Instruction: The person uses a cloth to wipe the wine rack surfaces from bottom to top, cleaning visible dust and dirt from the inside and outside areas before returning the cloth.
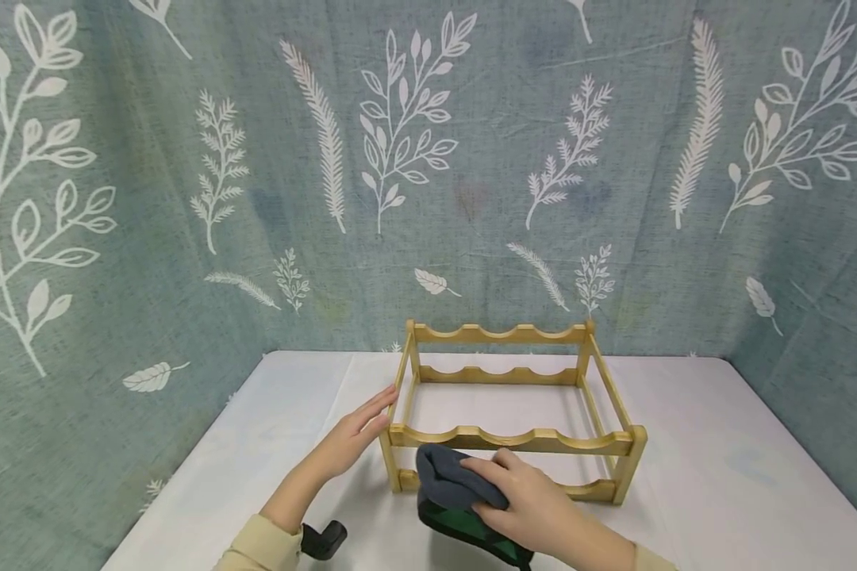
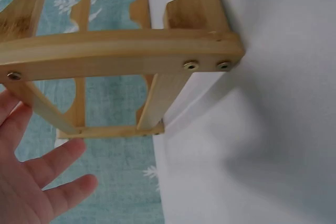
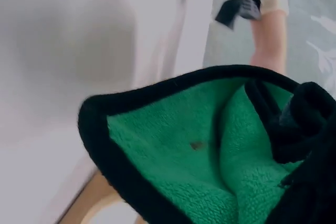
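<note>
Cloth [image 1: 451, 485], dark grey-blue on one side and green on the other, bunches in the right hand [image 1: 524, 501] as the head view has it. That hand's fingers and thumb are bent and pinch the folded bulk, which sticks out to its left, while the green part hangs below it. Just beyond the right hand stands a wooden rack [image 1: 464, 438], an open frame with scalloped rails at two levels, and white tabletop [image 1: 728, 476] shows through it. The left hand [image 1: 353, 440] reaches to the rack's left side, fingers extended, grasping nothing. A black fitting [image 1: 324, 540] sits beside that wrist.

In the left wrist view, I see the left hand's fingers spread apart. Above and to the right of them runs a thick rail with metal fasteners [image 2: 191, 65]; whether any fingertip actually touches wood, I can't tell. Green-blue patterned fabric [image 2: 113, 182] lies beyond the fingers.

The right wrist view is mostly cloth: fuzzy green, dark border [image 3: 94, 124], one small brownish spot [image 3: 197, 145]. I can't make out the right hand's grip there. A curved bit of the rack peeks out under the cloth, and the left forearm [image 3: 270, 38] shows past it.
</note>
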Available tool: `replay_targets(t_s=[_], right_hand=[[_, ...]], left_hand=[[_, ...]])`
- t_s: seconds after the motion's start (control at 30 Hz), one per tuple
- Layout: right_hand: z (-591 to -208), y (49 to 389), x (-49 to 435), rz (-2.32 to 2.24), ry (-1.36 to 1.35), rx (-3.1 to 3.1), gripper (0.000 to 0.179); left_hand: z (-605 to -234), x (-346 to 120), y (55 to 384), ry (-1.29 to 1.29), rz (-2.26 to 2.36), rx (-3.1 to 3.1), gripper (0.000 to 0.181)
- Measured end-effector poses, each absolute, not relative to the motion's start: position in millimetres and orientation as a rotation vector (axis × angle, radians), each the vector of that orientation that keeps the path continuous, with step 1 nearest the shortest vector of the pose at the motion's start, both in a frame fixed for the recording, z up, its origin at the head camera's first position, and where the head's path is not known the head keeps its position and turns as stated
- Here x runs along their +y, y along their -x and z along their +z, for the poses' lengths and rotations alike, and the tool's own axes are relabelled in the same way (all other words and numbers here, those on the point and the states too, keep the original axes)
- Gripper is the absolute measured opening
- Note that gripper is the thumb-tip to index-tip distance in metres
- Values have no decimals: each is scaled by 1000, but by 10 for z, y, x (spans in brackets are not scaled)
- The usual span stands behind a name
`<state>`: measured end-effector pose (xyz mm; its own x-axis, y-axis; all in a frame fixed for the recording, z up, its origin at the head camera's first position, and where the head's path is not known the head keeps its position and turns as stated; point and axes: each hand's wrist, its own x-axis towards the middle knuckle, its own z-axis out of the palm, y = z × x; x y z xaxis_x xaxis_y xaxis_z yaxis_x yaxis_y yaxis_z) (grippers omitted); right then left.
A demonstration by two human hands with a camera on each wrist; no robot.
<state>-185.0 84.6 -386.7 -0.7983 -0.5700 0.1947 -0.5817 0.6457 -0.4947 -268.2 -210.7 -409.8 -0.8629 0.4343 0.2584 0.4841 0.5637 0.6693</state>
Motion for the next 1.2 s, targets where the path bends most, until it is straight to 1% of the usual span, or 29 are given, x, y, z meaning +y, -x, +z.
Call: replay_targets(t_s=[0.2, 0.4, 0.53, 0.7, 0.77, 0.93, 1.07, 1.2], right_hand=[[-3911, 2028, 389, 764, -1040, -2723, 46], [-3917, 2108, 177, 661, -1009, -2722, 46], [-3973, 2114, 106, 608, -1005, -2823, 45], [-4169, 2143, 63, 516, -992, -2927, 43], [-4193, 2131, 63, 500, -1004, -2921, 42], [-4031, 2039, 94, 535, -1055, -2791, 42], [-3867, 1985, 111, 624, -1040, -2696, 44], [-3886, 2013, 81, 685, -986, -2712, 44]], left_hand=[[-4060, -2124, 2723, 825, -1279, -2778, 43], [-4028, -2172, 2729, 809, -1408, -2767, 42], [-4027, -2188, 2727, 812, -1403, -2757, 42], [-4028, -2167, 2722, 821, -1396, -2754, 42], [-4033, -2165, 2724, 831, -1400, -2757, 42], [-4031, -2193, 2745, 855, -1393, -2783, 42], [-4023, -2212, 2763, 870, -1418, -2793, 42], [-4030, -2204, 2783, 870, -1422, -2787, 43]])
